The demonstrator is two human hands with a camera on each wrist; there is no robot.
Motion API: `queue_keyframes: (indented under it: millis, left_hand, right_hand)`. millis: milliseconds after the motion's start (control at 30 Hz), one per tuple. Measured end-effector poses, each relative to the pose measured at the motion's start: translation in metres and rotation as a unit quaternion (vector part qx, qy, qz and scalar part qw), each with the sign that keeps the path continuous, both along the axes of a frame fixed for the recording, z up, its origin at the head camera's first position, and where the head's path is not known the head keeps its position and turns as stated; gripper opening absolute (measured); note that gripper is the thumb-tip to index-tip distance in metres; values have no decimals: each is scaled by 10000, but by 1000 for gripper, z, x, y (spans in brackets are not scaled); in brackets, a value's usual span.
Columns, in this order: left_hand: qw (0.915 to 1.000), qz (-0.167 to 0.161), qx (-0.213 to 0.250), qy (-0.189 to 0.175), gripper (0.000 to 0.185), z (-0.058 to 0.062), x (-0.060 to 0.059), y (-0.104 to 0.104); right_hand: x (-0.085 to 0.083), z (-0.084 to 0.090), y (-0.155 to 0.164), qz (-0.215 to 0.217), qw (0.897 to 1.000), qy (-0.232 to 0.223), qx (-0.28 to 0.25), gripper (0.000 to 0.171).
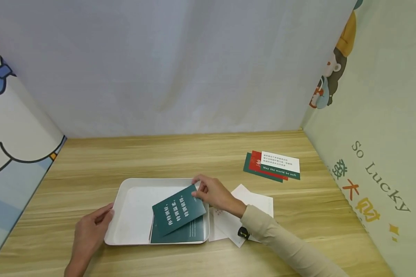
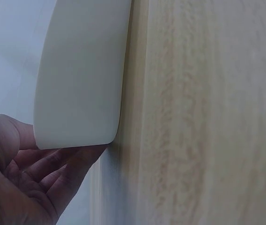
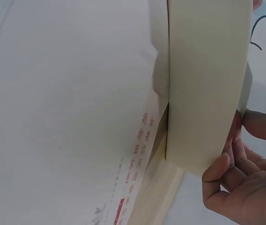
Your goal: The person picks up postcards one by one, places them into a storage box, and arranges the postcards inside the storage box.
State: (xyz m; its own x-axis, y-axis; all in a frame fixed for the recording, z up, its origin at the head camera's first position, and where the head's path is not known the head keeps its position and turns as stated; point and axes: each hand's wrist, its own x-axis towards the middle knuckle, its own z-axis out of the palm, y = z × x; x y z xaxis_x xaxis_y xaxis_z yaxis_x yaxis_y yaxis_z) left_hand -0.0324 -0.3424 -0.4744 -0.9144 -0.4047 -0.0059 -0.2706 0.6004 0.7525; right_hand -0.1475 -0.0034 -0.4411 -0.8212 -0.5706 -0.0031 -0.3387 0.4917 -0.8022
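The right hand [image 1: 215,192] pinches the upper right corner of a green card [image 1: 178,209] between thumb and fingers. The card is dark teal green and rectangular, with lines of large white characters turned on their side. It is over the right part of a white tray [image 1: 133,211], set at a slant across a lower card [image 1: 175,238] of the same green, whose small pale print shows near the tray's right end. A pale edge shows along the left side of that lower card.

The right arm, in a beige sleeve [image 1: 287,238], reaches in from the lower right, the wrist bent so the fingers point left over the tray's right rim. A small black object [image 1: 243,233] sits at the cuff.

The left hand [image 1: 91,231] holds the tray's left end, thumb near the rim and fingers against the outer wall, as the left wrist view shows; its forearm rises from the bottom edge.

Overlapping white papers [image 1: 263,204], one with red print, lie under the right wrist, just beside the tray. Farther back on the right, a white-and-green card [image 1: 280,159] reading "May the world be soft" overlaps a red card [image 1: 255,161] and a green one. All rest on a wood-grain table [image 1: 152,154] before a pale curtain [image 1: 159,69].
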Motion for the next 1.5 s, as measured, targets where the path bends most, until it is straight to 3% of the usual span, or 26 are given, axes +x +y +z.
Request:
queue_keyframes:
  millis: [333, 600, 933, 1500]
  left_hand:
    - [10000, -40, 40, 0, 31, -1, -1, -1]
    - [10000, -57, 9, 17, 31, -1, -1, 0]
    - [10000, -38, -13, -25, 30, 1, -1, 0]
    - [9999, -47, 77, -57, 31, -2, -1, 1]
  right_hand:
    - [3, 2, 4, 205, 9997, -67, 106, 24]
    - [4, 7, 1, 265, 9973, 109, 674, 17]
    - [5, 12, -2, 476, 9899, 52, 1332, 22]
    - [3, 16, -2, 770, 9845, 9, 1575, 20]
